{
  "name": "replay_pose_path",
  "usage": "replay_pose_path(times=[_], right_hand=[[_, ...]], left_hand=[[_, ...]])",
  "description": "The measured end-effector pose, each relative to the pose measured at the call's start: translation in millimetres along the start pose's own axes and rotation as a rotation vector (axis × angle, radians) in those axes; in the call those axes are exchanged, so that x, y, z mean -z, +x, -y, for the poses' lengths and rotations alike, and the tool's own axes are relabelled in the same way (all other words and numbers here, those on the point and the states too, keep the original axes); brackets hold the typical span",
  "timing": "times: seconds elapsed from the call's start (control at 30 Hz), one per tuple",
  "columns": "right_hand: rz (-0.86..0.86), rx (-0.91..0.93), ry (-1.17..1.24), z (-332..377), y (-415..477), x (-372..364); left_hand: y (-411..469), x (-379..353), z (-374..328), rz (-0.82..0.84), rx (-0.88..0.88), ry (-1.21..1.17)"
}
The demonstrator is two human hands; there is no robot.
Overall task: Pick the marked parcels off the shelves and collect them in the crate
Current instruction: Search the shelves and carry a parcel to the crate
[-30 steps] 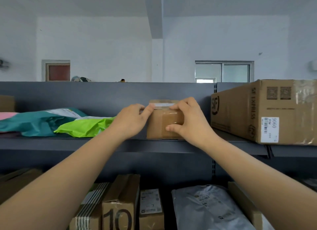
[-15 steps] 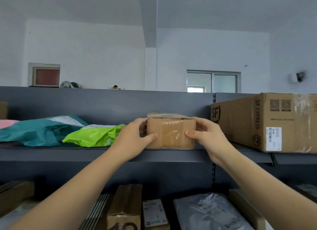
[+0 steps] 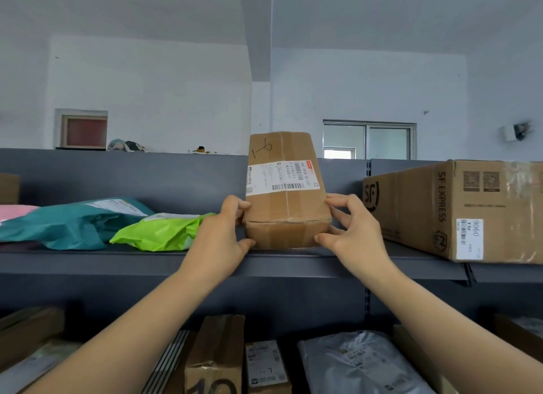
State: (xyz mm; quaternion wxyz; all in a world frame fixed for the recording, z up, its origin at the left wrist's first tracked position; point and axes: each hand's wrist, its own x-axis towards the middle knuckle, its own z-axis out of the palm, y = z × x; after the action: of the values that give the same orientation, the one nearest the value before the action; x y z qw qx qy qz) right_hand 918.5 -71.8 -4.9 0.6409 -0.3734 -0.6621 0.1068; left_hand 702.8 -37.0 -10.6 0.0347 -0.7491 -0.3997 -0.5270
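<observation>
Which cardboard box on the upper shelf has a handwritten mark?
The small box that the left hand and right hand grip, marked "1-6"; the SF Express box has only print.

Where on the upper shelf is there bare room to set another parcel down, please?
Bare shelf shows either side of the small box: toward the green bag and toward the big box. A teal bag crowds the far left; parcels below are packed tight.

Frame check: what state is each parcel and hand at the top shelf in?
small brown box: taped shut, tipped toward the camera, label showing.
left hand: holds the box's left side.
right hand: holds its right side.
SF Express carton: flat on the shelf, taped.
green bag: lying flat.
teal bag: lying flat.
</observation>
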Motion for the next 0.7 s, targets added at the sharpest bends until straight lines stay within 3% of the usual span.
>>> replay_pose_path(times=[0.33, 0.43, 0.53, 0.7], right_hand=[[0.071, -0.133, -0.071, 6, 14, -14], [0.122, -0.150, -0.134, 5, 13, -17], [0.169, -0.101, -0.239, 11, 7, -12], [0.104, 0.165, -0.619, 32, 0, 33]], left_hand=[[3, 11, -11, 0.098, -0.006, 0.202], [6, 12, -13, 0.110, -0.021, 0.434], [6, 12, -21, 0.020, -0.202, 0.615], [11, -4, -49, -0.003, -0.402, 0.626]])
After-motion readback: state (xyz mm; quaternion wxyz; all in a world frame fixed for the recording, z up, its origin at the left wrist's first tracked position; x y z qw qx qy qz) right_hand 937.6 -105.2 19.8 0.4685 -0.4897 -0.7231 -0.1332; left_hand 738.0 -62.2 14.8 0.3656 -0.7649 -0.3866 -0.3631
